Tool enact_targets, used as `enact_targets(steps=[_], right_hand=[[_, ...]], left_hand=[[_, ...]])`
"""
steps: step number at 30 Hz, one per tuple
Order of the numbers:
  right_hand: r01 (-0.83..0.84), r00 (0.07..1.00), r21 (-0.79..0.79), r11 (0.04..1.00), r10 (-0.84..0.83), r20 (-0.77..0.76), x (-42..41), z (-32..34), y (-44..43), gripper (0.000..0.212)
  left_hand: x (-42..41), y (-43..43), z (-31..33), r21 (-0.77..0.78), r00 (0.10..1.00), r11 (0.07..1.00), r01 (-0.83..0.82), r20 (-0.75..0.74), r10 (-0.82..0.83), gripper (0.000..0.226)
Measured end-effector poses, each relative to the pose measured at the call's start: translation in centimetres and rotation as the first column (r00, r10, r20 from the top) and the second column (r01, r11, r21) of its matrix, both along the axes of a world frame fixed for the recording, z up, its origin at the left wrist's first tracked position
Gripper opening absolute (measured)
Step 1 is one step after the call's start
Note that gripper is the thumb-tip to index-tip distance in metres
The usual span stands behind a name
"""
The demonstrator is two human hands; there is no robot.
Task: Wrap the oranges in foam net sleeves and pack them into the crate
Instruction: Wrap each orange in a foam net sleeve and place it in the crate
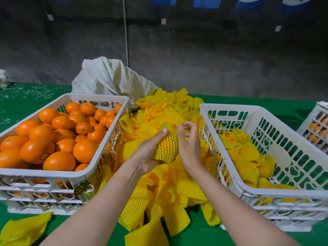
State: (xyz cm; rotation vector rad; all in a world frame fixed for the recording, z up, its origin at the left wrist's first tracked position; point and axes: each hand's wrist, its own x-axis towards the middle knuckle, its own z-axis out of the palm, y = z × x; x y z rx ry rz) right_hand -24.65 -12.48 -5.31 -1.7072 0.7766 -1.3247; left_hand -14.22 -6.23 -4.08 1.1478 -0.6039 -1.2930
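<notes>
An orange in a yellow foam net sleeve [167,145] is held above the pile of empty yellow sleeves [165,196] in the middle. My left hand [148,153] cups it from below and the left, thumb on top. My right hand [189,144] pinches the sleeve's upper right edge between thumb and fingers. A white crate [85,172] on the left is full of bare oranges [53,137]. The white crate [229,171] on the right holds several sleeved oranges [246,157].
A white woven sack [110,77] lies behind the sleeve pile. Another white crate [316,125] with oranges stands at the far right edge. One loose sleeve [23,229] lies at the front left on the green tabletop [21,102]. A grey wall rises behind.
</notes>
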Motion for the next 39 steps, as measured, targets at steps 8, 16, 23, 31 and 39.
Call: enact_targets(steps=[8,16,23,31,39], right_hand=[[-0.180,0.965,-0.119,0.976,0.152,-0.216,-1.1,-1.4,2.3,0.034],[-0.076,0.993,-0.113,0.991,0.065,-0.098,-3.6,0.9,1.0,0.059],[0.100,0.992,-0.198,0.975,-0.113,-0.052,-10.2,3.1,-4.2,0.059],[0.389,0.693,-0.079,0.918,-0.348,-0.632,-19.1,2.3,-13.0,0.052],[0.322,0.081,0.061,0.945,0.037,-0.996,-23.1,-2.4,-16.8,0.061]], left_hand=[[-1.7,0.3,0.3,-0.017,0.987,0.990,-0.140,0.083,0.140,0.058],[-3.9,-1.6,2.3,-0.148,0.949,0.989,0.031,-0.305,-0.076,0.080],[-11.5,-6.0,2.2,-0.272,0.999,0.962,-0.019,-0.045,0.007,0.051],[-18.6,-12.2,-0.8,-0.199,0.460,0.931,0.306,0.887,0.038,0.041],[-19.2,-13.5,-2.9,0.067,0.081,0.940,0.334,0.992,-0.100,0.027]])
